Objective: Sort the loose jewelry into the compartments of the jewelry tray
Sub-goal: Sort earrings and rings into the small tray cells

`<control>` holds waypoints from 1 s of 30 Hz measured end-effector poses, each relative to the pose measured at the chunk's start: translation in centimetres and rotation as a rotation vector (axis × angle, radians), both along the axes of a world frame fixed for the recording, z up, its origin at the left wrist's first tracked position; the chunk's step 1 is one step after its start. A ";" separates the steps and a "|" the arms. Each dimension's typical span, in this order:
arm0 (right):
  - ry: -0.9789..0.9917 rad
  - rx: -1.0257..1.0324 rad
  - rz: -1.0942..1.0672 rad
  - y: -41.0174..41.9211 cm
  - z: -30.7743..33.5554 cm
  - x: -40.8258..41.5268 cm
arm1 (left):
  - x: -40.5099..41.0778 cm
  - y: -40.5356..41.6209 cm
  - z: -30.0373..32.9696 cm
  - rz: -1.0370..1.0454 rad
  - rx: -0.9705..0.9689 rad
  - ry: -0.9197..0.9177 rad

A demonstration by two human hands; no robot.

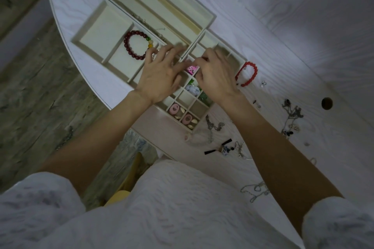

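The cream jewelry tray (pixel 97 32) lies on the white table, split into large and small compartments. A dark red bead bracelet (pixel 129 44) rests in one of its left compartments. My left hand (pixel 159 75) hovers over the tray's middle with its fingers spread and straight, holding nothing. My right hand (pixel 216 77) is beside it over the small compartments, fingers curled, its fingertips pinching a small dark piece (pixel 204 59) that is blurred. Small compartments hold a pink piece (pixel 190 69), a pale blue flower piece (pixel 192 88) and pink oval pieces (pixel 174 108).
A bright red bracelet (pixel 247 74) lies on the table just right of the tray. Loose chains (pixel 292 114), black-tasselled earrings (pixel 224 147) and another chain (pixel 255 190) are scattered at the right. The table's curved edge (pixel 87 79) runs at the left, above the floor.
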State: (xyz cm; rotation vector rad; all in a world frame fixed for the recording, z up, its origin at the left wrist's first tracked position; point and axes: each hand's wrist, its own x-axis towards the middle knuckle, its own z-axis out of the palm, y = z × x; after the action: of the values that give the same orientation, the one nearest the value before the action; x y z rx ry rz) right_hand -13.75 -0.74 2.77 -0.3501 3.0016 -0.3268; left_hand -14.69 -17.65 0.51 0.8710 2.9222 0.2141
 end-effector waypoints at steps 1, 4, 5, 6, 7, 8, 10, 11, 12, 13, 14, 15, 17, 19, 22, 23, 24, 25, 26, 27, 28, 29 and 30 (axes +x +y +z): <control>0.002 -0.022 -0.006 0.1 -0.2 0.1 | 0.0 0.0 0.0 0.003 -0.001 -0.001; -0.029 -0.068 -0.004 0.2 -0.4 0.2 | -0.1 0.0 0.1 0.022 -0.009 -0.026; -0.045 -0.080 -0.003 0.1 -0.4 0.3 | -0.1 0.1 0.1 0.026 -0.007 -0.029; -0.058 -0.084 -0.004 0.1 -0.4 0.3 | -0.1 0.1 0.1 0.028 -0.005 -0.027; -0.066 -0.080 -0.008 0.0 -0.4 0.2 | -0.1 0.1 0.1 0.028 -0.004 -0.022; -0.074 -0.070 -0.014 -0.1 -0.4 0.1 | -0.1 0.1 0.1 0.028 -0.005 -0.020; -0.077 -0.055 -0.028 -0.4 -0.3 -0.2 | -0.1 0.1 0.0 0.027 -0.009 -0.019; -0.076 -0.053 -0.033 -0.5 -0.3 -0.4 | -0.1 0.1 0.0 0.028 -0.009 -0.019; -0.079 -0.051 -0.042 -0.7 -0.3 -0.5 | 0.0 0.1 0.0 0.029 -0.008 -0.019; -0.091 -0.052 -0.058 -0.9 -0.4 -0.7 | 0.0 0.1 0.0 0.030 -0.007 -0.018; -0.110 -0.053 -0.084 -1.0 -0.5 -0.9 | 0.0 0.1 0.0 0.031 -0.005 -0.017; -0.130 -0.051 -0.118 -1.1 -0.6 -1.1 | -0.1 0.1 -0.1 0.032 -0.003 -0.017; -0.145 -0.037 -0.186 -1.2 -0.8 -1.5 | -0.1 0.1 -0.2 0.035 -0.006 -0.021; -0.155 -0.009 -0.211 -1.5 -0.9 -1.7 | -0.1 0.1 -0.3 0.039 -0.012 -0.016; -0.142 0.020 -0.200 -2.0 -0.7 -1.6 | -0.1 0.1 -0.4 0.041 -0.004 -0.014; -0.117 0.039 -0.178 -2.1 -0.6 -1.5 | -0.1 0.1 -0.4 0.041 0.000 -0.013; -0.088 0.060 -0.147 -2.2 -0.4 -1.4 | -0.2 0.1 -0.4 0.041 0.004 -0.011; -0.063 0.083 -0.108 -2.3 -0.2 -1.3 | -0.2 0.1 -0.5 0.041 0.007 -0.009; -0.039 0.099 -0.061 -2.3 -0.1 -1.2 | -0.2 0.0 -0.5 0.042 0.007 -0.008; -0.019 0.111 -0.008 -2.3 0.1 -1.1 | -0.2 0.0 -0.6 0.044 0.008 -0.006; 0.002 0.114 0.045 -2.2 0.1 -0.9 | -0.1 0.0 -0.6 0.044 0.008 -0.001; 0.018 0.112 0.090 -1.9 0.0 -0.8 | -0.1 0.0 -0.6 0.044 0.011 0.004; 0.038 0.118 0.120 -1.4 -0.1 -0.5 | -0.1 0.0 -0.6 0.045 0.014 0.008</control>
State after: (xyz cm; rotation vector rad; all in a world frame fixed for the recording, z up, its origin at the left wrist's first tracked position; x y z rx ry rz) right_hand -14.23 -2.19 2.67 -0.5275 3.0023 -0.1327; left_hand -14.80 -17.63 -0.13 0.8110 2.9531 0.2348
